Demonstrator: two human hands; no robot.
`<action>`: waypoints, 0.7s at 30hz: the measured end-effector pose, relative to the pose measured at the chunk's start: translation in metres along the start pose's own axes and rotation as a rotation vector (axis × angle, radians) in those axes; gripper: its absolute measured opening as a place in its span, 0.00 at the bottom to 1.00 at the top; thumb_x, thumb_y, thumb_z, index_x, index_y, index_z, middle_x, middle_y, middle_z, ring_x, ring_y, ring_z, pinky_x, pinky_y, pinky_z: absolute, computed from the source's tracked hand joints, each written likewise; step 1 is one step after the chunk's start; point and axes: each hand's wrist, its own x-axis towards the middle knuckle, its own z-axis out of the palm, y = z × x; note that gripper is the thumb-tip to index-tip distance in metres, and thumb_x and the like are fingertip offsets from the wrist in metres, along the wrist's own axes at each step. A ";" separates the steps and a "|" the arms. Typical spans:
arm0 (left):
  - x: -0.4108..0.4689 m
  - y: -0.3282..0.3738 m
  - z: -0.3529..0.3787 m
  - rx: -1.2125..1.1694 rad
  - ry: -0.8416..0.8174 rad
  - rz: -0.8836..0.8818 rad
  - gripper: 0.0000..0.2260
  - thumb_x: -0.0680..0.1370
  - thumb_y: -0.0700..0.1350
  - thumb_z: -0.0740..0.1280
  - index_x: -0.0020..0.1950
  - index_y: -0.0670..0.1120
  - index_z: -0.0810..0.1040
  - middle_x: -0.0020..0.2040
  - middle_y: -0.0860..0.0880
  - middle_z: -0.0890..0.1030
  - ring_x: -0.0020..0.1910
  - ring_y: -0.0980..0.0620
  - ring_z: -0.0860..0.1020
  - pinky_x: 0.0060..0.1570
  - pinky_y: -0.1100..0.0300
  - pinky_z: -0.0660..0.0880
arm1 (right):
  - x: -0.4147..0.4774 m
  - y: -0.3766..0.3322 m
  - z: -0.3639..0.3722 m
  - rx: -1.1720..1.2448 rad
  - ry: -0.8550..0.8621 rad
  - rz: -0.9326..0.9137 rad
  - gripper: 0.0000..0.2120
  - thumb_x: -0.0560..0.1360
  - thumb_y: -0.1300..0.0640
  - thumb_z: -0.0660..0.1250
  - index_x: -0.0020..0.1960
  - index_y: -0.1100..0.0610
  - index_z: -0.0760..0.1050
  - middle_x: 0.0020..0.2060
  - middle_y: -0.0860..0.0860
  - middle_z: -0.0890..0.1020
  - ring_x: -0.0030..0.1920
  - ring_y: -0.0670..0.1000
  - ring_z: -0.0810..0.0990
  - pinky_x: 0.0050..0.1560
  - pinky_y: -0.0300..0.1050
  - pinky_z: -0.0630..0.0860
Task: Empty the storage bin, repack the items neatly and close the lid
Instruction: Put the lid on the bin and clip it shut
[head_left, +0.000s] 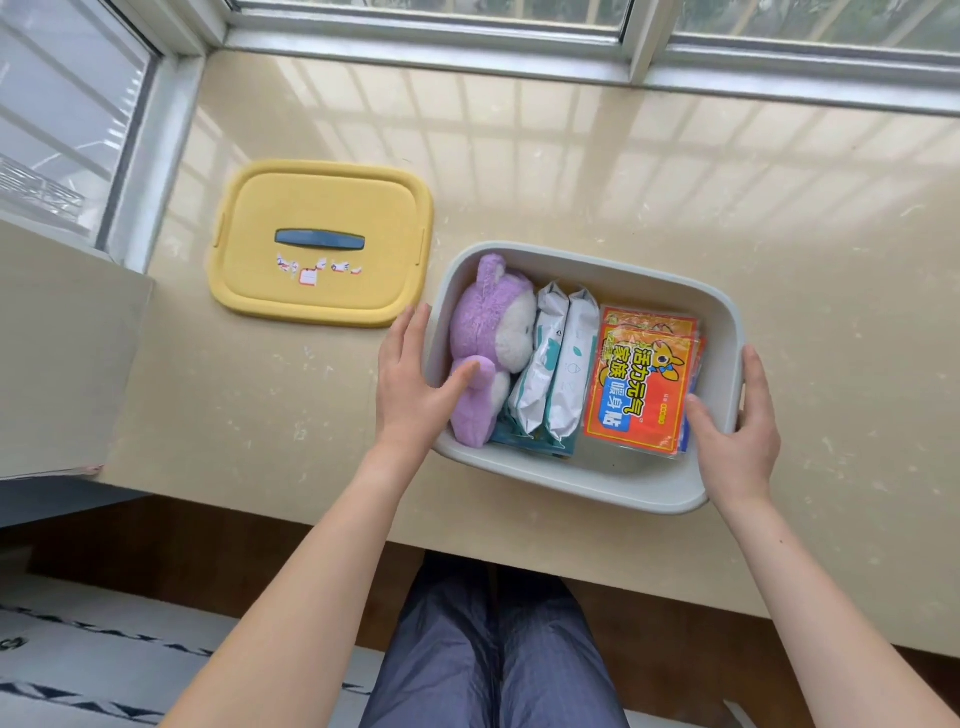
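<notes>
Grey plastic storage bin (597, 488) sits by the near edge of the beige stone surface (675, 182), with purple plush toy (483, 332), white wipe packs (561, 374) and orange warmer sachets (639, 384) in a row. My left hand (410, 384) and right hand (737, 441) straddle its side walls, fingers straight, thumbs inside, unclamped. Judged: repack done. Next: fetch the yellow plastic lid (322, 208) lying to the left and seat it squarely

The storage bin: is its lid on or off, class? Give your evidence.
Off. The yellow lid lies flat on the ledge, left of the grey bin, whose open top shows the contents inside.
</notes>
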 end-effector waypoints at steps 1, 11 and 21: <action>0.000 -0.002 0.003 -0.039 -0.015 -0.037 0.33 0.75 0.56 0.70 0.77 0.48 0.64 0.75 0.49 0.65 0.73 0.57 0.62 0.72 0.67 0.56 | 0.000 0.000 0.000 0.011 0.001 0.003 0.35 0.74 0.59 0.72 0.76 0.45 0.62 0.71 0.35 0.66 0.71 0.33 0.63 0.73 0.39 0.62; -0.009 -0.010 0.018 -0.114 0.050 -0.065 0.21 0.82 0.40 0.60 0.76 0.45 0.65 0.72 0.49 0.69 0.66 0.67 0.63 0.65 0.76 0.55 | 0.011 0.000 -0.004 -0.032 -0.027 -0.020 0.36 0.74 0.58 0.73 0.76 0.45 0.61 0.71 0.35 0.64 0.72 0.36 0.63 0.72 0.38 0.61; -0.015 0.040 -0.047 0.039 -0.024 0.041 0.23 0.80 0.49 0.60 0.74 0.44 0.67 0.69 0.45 0.73 0.68 0.47 0.70 0.66 0.60 0.64 | -0.006 -0.077 -0.034 -0.308 -0.029 -0.398 0.28 0.76 0.57 0.71 0.73 0.58 0.68 0.71 0.56 0.71 0.72 0.54 0.66 0.74 0.48 0.61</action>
